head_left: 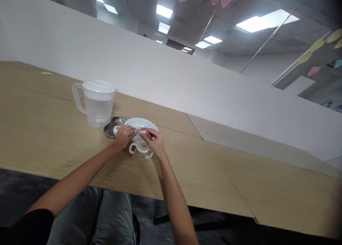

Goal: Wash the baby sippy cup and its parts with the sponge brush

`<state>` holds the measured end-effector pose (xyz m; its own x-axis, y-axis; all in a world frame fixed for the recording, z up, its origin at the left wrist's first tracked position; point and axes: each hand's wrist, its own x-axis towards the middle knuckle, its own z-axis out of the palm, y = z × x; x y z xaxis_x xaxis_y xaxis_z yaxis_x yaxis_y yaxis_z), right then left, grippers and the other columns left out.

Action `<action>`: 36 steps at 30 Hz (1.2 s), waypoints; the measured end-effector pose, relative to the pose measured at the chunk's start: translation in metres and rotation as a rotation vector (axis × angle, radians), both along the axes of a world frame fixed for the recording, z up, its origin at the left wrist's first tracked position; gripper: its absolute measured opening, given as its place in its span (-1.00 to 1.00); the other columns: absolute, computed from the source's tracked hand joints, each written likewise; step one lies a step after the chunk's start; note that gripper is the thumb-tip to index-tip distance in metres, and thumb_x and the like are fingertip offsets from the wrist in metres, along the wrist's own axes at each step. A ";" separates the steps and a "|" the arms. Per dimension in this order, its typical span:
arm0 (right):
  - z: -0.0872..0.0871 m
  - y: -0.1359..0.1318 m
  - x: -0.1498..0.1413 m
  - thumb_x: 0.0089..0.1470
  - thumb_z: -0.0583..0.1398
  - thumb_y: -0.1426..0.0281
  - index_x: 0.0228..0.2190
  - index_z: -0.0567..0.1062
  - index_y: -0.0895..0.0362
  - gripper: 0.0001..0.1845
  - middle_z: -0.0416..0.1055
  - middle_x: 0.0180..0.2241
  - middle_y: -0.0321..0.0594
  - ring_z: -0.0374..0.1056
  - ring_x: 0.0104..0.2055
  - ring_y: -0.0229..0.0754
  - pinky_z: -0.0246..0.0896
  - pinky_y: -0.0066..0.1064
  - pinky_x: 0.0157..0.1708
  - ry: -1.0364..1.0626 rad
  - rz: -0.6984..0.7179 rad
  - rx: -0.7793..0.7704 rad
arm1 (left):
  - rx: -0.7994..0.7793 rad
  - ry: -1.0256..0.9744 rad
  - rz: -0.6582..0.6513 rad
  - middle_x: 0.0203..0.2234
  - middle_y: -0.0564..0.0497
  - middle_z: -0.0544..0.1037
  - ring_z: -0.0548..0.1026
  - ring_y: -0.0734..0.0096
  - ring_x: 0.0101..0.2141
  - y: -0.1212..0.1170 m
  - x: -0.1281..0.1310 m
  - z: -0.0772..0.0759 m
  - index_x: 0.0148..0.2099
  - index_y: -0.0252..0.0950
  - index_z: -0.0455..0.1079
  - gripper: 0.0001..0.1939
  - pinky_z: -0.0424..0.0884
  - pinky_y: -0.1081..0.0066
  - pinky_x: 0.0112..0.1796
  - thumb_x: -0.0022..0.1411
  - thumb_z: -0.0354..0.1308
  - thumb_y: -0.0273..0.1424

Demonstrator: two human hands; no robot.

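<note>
Both hands meet over a white bowl [133, 122], pinching a small clear round piece [138, 131], too small to identify for certain, though it resembles a bottle teat. My left hand [124, 136] grips its left side. My right hand [153, 140] holds the other side between thumb and fingertips. Just below, a clear baby bottle [139, 156] with two white handles stands uncapped on the table. Left of the bowl is a round metal tray [108, 131] with a white ring [116, 129] on it, partly behind my left hand.
A lidded translucent pitcher [99, 104] holding clear liquid stands behind the tray. Something small and yellow [153, 122] shows at the bowl's far edge. The wooden table [203, 173] runs along a low white partition [149, 74]. A pale paper scrap [46, 73] lies far left.
</note>
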<state>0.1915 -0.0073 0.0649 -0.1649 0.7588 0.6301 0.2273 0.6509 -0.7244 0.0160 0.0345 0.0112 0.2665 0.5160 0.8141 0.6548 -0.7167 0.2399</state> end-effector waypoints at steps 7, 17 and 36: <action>0.020 -0.013 0.005 -0.12 0.35 0.09 -0.28 0.62 0.07 -0.61 0.36 -0.53 -0.33 0.13 -0.56 -0.37 0.10 -0.49 -0.56 0.261 0.165 -0.088 | -0.093 0.064 0.012 -0.33 0.00 0.64 0.48 0.28 -0.28 0.005 -0.004 -0.003 -0.26 -0.24 0.56 -0.68 0.27 0.28 -0.22 0.37 0.01 -0.26; 0.016 -0.005 0.003 -0.22 0.39 0.09 -0.36 0.59 0.05 -0.61 0.34 -0.56 -0.38 0.03 -0.66 -0.44 0.00 -0.51 -0.68 0.402 0.166 -0.224 | -0.135 0.062 0.035 -0.32 -0.01 0.63 0.48 0.27 -0.26 0.002 -0.002 0.001 -0.24 -0.21 0.57 -0.72 0.27 0.28 -0.20 0.35 0.03 -0.28; 0.011 -0.006 0.003 -0.02 0.30 0.17 -0.45 0.58 0.08 -0.77 0.54 -0.37 -0.19 0.43 -0.31 -0.23 0.28 -0.46 -0.42 0.142 -0.028 0.020 | -0.076 -0.062 -0.031 -0.35 -0.03 0.63 0.49 0.30 -0.29 -0.001 0.000 0.001 -0.24 -0.24 0.57 -0.67 0.36 0.28 -0.19 0.38 -0.02 -0.27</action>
